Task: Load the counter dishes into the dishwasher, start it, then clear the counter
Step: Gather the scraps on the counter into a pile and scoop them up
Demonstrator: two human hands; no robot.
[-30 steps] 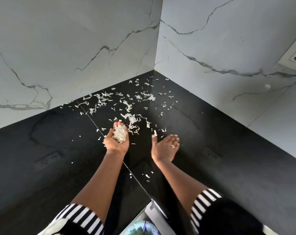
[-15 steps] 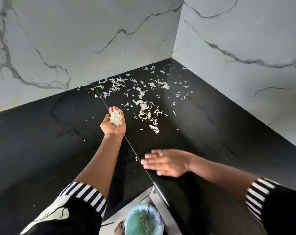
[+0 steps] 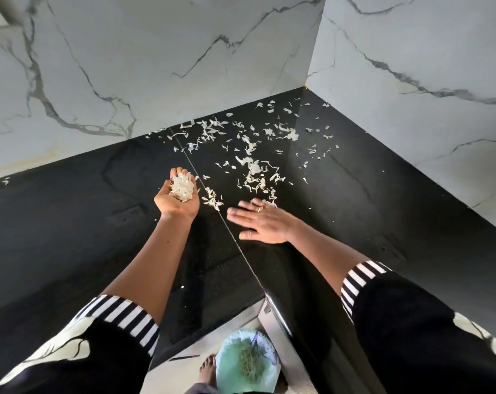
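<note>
Peels (image 3: pixel 181 187) — thin, papery — heap in cupped left hand (image 3: pixel 171 206).

Scraps (image 3: pixel 255 177) lie scattered on the worktop (image 3: pixel 70 223) toward the back corner where two walls meet, mostly right of a seam running front to back. The left hand (image 3: pixel 177 200), just left of the seam, cups a heap (image 3: pixel 182 186) of them. The right hand (image 3: pixel 265 223) is spread palm down at the scatter's near edge. Below the front edge, a bin (image 3: pixel 245 362) stands right of a foot (image 3: pixel 207 371).

White veined marble walls (image 3: pixel 133 61), corner-joined.
</note>
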